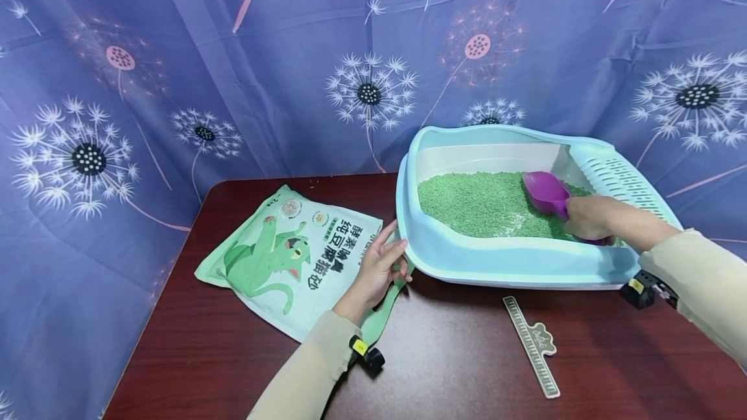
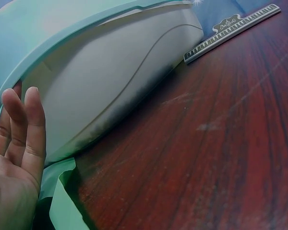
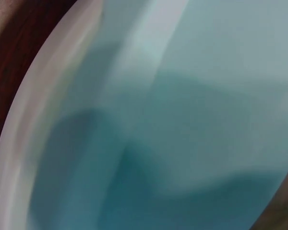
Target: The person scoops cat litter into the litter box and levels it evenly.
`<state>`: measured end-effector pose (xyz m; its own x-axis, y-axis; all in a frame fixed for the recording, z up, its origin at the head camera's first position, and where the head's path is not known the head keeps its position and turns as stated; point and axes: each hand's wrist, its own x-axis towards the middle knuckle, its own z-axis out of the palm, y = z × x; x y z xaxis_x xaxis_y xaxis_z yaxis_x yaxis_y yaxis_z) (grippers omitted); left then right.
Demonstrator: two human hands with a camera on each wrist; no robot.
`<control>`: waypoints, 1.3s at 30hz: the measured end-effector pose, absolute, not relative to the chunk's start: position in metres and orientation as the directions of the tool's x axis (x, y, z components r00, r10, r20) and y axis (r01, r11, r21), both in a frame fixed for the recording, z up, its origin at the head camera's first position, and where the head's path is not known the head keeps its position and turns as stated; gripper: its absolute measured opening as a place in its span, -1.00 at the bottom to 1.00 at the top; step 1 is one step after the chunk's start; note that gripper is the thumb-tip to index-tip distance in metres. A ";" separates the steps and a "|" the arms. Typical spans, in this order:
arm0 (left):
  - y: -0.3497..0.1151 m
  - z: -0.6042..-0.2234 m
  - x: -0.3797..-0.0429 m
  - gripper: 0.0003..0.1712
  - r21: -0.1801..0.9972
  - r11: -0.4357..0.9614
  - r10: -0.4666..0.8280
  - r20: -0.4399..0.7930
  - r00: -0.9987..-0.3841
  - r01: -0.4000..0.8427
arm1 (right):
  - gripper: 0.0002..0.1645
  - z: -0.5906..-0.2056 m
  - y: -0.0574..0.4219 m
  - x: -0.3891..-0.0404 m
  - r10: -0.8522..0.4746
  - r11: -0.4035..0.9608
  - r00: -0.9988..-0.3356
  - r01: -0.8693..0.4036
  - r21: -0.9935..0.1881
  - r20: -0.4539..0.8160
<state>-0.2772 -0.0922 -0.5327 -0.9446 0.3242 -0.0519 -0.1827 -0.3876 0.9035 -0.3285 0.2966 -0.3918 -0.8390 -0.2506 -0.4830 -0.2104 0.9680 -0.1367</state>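
My right hand (image 1: 586,216) grips the handle of a purple scoop (image 1: 544,190), its bowl resting on green pellet litter (image 1: 478,199) inside a light blue litter box (image 1: 467,245). At the box's left front corner, my left hand (image 1: 379,268) holds the rim, thumb over the edge and several fingers below it. The left wrist view shows those fingers (image 2: 34,120) beside the white underside. Under the left forearm lies a cat litter bag (image 1: 332,238) with a green cat printed on it. Only the box's blue wall (image 3: 182,120) fills most of the right wrist view, where the scoop is hidden.
A long bag clip (image 1: 532,347) with a bear-shaped handle lies on the dark red wooden table (image 1: 443,355) in front of the box. Behind the table hangs a blue curtain (image 1: 280,83) with dandelion prints. A slotted panel (image 1: 627,183) forms the box's right end.
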 end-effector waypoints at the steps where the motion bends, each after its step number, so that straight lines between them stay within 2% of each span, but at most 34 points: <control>1: -0.092 -0.533 -0.277 -0.29 0.903 -0.388 0.325 -0.052 -0.944 -0.183 | -0.79 -0.392 0.296 -0.329 -0.256 0.967 -0.841 -0.215 -0.138 -0.477; 3: -0.092 -0.533 -0.277 -0.29 0.903 -0.389 0.327 -0.053 -0.944 -0.185 | -0.75 -0.394 0.295 -0.329 -0.284 0.959 -0.843 -0.244 -0.145 -0.457; 10: -0.093 -0.533 -0.277 -0.27 0.903 -0.386 0.326 -0.057 -0.944 -0.187 | -0.16 -0.397 0.291 -0.332 -0.341 0.940 -0.844 -0.314 -0.135 -0.414; 18: -0.093 -0.534 -0.277 -0.27 0.902 -0.390 0.336 -0.047 -0.941 -0.184 | -0.13 -0.398 0.289 -0.330 -0.324 0.946 -0.838 -0.278 -0.167 -0.439; 27: -0.093 -0.535 -0.278 -0.27 0.902 -0.388 0.337 -0.051 -0.940 -0.188 | -0.10 -0.399 0.283 -0.333 -0.365 0.931 -0.821 -0.325 -0.165 -0.439; 39: -0.093 -0.535 -0.279 -0.29 0.907 -0.379 0.330 -0.052 -0.942 -0.183 | -0.11 -0.395 0.278 -0.333 -0.405 0.913 -0.818 -0.341 -0.222 -0.409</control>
<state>-0.2794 -0.0935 -0.5352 -0.9425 0.3303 -0.0517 -0.1826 -0.3790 0.9072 -0.3331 0.2782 -0.3950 -0.8176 -0.4049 -0.4093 -0.3414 0.9134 -0.2216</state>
